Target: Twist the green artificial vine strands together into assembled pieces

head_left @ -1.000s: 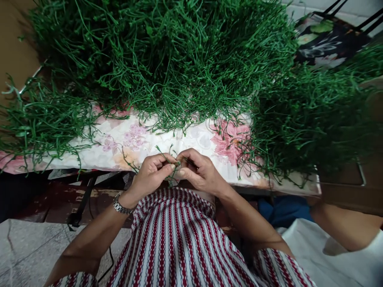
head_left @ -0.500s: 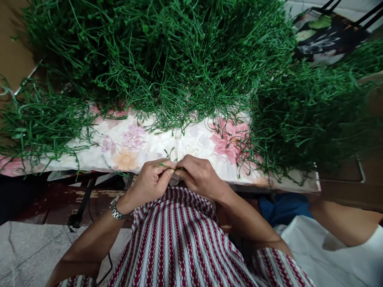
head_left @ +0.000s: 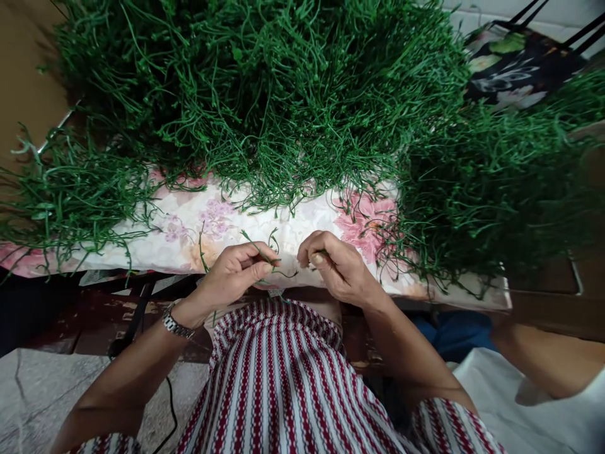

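OK, L hand (head_left: 230,276) pinches green stems (head_left: 251,241).

I see the person's bare L hand (head_left: 236,275) in a pinch; bare R hand (head_left: 339,270), just apart, is curled w/ thumb bent. Bare forearms (head_left: 405,337) slant inwd.

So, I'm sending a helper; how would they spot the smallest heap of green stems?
Find the flowered tablecloth, with the biggest heap along its far side. The small heap lies at the cloth's left end, smaller and sparser than that one or the right-hand heap.
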Demonstrator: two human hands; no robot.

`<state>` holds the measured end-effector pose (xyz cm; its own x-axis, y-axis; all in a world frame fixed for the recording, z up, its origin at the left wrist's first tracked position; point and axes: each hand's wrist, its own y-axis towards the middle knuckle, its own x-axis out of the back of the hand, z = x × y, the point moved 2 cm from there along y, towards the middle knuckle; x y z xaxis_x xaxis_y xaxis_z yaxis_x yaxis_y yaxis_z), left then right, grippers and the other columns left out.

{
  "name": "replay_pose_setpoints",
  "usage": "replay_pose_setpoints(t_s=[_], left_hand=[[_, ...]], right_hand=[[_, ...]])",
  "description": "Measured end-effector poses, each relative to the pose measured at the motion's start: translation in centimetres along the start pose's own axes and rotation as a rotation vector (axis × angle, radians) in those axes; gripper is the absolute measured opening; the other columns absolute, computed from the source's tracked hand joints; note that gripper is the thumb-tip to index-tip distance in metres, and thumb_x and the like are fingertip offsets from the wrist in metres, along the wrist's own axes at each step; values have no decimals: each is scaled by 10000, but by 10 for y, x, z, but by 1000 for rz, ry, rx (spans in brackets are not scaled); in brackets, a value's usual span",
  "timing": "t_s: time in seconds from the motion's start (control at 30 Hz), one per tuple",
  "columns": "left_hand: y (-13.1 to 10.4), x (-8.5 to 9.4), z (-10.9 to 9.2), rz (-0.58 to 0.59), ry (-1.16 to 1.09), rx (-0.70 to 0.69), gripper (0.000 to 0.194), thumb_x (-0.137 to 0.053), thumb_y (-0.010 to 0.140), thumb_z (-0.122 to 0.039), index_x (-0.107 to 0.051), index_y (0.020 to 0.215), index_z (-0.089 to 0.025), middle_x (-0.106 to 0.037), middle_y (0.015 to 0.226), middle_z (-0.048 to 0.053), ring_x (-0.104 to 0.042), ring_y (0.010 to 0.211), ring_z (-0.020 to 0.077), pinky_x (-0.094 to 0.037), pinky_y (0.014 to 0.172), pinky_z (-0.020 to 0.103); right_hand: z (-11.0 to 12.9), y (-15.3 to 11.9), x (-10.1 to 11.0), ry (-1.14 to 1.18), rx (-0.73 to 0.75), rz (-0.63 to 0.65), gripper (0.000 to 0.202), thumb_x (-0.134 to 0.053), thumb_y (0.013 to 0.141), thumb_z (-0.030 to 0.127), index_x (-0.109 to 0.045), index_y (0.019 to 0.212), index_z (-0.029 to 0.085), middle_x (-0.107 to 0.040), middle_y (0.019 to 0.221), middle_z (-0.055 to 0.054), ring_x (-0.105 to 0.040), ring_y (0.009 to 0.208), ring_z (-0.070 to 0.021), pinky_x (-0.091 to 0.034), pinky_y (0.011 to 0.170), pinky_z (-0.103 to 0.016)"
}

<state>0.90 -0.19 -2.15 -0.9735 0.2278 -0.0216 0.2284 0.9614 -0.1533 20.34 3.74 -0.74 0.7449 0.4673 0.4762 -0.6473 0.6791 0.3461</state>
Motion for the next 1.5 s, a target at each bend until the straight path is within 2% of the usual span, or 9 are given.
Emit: replay_pose_setpoints(t_s=[0.13,0.27,0.43,0.63,0.9,1.03,1.13,1.27,1.5], left_hand=[[1,-3,4,-62,-114,45,191,-675,719,-274,-659,862,-149,-624,770,42,-521,630,108,-406,550,195],[0,-7,1,-99,-121,-28,219,-646,719,-163,-607,935,-162,-561,763,8,-498,669,95,-398,592,175],[3,-12,4,-182,-284,-101,221,-689,689,-125,-541,846,-176,-545,736,-26,-498,641,65,-403,585,145],[2,-18,10,-329,-337,-137,182,-713,675,-143,-563,777,-158,-563,696,-24,-507,612,62,-412,562,142],[-1,-17,9,-132,-192,26,166,-706,704,-227,-606,815,-156,-609,740,4,-551,655,92,-440,596,176],[0,-14,6,-160,-73,37,122,-707,678,-208,-625,740,-142,-599,655,-6,-525,585,82,-424,557,178],[2,-15,7,-205,-158,62,126,-715,642,-210,-618,678,-138,-568,590,-22,-489,517,68,-390,494,175],[4,-18,9,-234,-340,193,184,-714,617,-249,-569,641,-139,-494,521,-48,-409,424,42,-298,401,161],[6,-21,11,-272,-366,280,136,-638,600,-202,-512,612,-151,-399,476,-77,-303,377,29,-216,377,171]], right_hand=[[0,0,-11,-26,-116,-189,129,-393,935,221,-485,857,174,-495,683,10,-468,571,-89,-386,552,-218],[2,4,-24,-12,-66,-143,135,-444,898,201,-546,974,155,-589,806,-27,-525,668,-100,-411,610,-225],[-2,8,-33,18,30,-75,244,-458,849,177,-552,1065,117,-575,820,-52,-527,693,-119,-432,633,-252],[-4,5,-39,-64,50,-195,105,-546,850,223,-569,913,142,-540,720,-22,-511,656,-115,-419,599,-240],[-7,1,-37,-8,4,-255,59,-544,842,197,-557,799,159,-538,680,-7,-498,615,-107,-397,583,-236],[-10,-1,-39,71,-46,-234,87,-553,838,238,-561,797,161,-552,687,-1,-510,600,-98,-404,577,-225],[-10,-3,-43,99,-41,-258,95,-559,841,249,-564,808,160,-566,700,-3,-519,591,-95,-413,567,-219],[-9,-5,-48,-87,84,-321,44,-555,840,200,-572,860,165,-581,701,-21,-523,607,-117,-419,566,-238],[-14,-6,-48,-487,256,-231,125,-492,868,218,-576,951,178,-567,699,-39,-519,604,-143,-407,560,-268]])
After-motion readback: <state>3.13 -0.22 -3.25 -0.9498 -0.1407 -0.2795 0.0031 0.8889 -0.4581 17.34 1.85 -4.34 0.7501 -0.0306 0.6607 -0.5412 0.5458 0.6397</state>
